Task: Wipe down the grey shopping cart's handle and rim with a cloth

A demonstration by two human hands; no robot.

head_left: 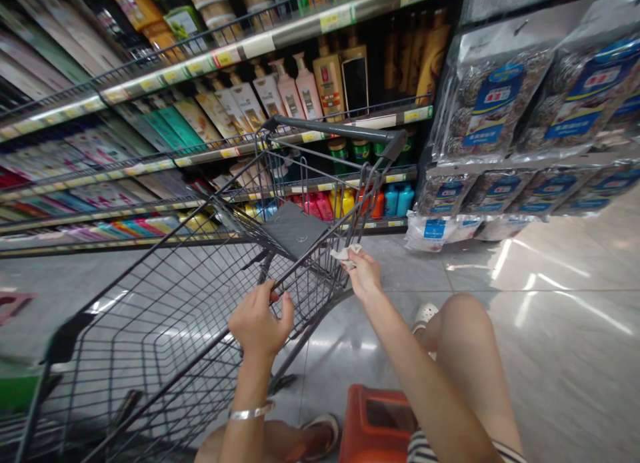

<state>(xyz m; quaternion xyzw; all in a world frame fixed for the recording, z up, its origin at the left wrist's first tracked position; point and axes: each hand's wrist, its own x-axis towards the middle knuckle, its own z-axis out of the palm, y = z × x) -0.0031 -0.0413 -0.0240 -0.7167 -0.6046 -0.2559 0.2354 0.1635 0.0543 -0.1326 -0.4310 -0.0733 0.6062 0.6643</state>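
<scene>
In front of me stands a grey wire shopping cart [190, 303], its handle bar [330, 127] toward the shelves and a grey child-seat flap [297, 229] folded inside. My left hand [261, 316] is curled over the cart's near top rail, fingers wrapped on it and thumb up. A crumpled whitish wipe [345, 254] is pinched in my right hand [364, 273], against the wires at the cart's handle end. Whether the wipe is paper or cloth I cannot tell.
Shelves of shampoo bottles [307, 86] run behind the cart. Bagged steel-wool scourers [487, 109] hang on the right. An orange plastic stool [370, 426] is below me, between my legs. Glossy grey floor tiles [550, 316] stretch to the right. Something green [20, 391] shows at the left edge.
</scene>
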